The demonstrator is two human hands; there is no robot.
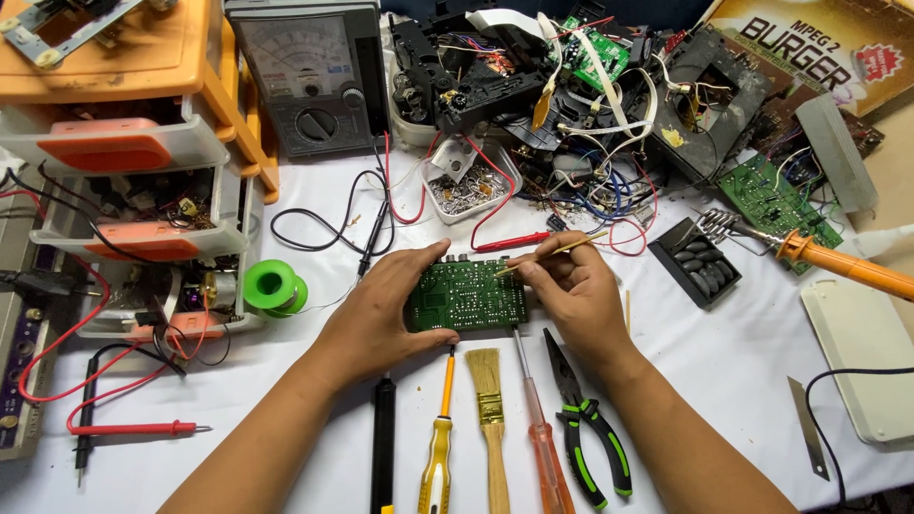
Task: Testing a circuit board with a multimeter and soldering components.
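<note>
Holding the green circuit board [466, 295] flat on the white table cover [724, 362], you are bracing it with your left hand [381, 309], thumb along the near edge and fingers curling over the far left corner, while your right hand [571, 290] is pinching a thin pale stick [547, 255] and resting its tip on the board's upper right area. The board is sitting at the middle of the bench, between your two hands, just above a row of tools: a yellow-handled screwdriver [440, 447], a small bristle brush [489, 409], an orange-handled screwdriver [543, 438] and green-gripped pliers [586, 428]. By the look of it, the board is light, stiff and thin, easy to flex or crack if pressed mid-span, and its soldered face is likely snagging on anything rough, so you are wisely gripping it by the bare edges and corners. Room is tight beyond it: a clear dish of small parts [466, 186] and a tangle of wires [590, 190] are crowding the far side, the red probe [514, 242] is lying just behind your fingers, and the soldering iron [838, 262] is resting to the right. Open cloth is showing mainly to the near right and near left.
</note>
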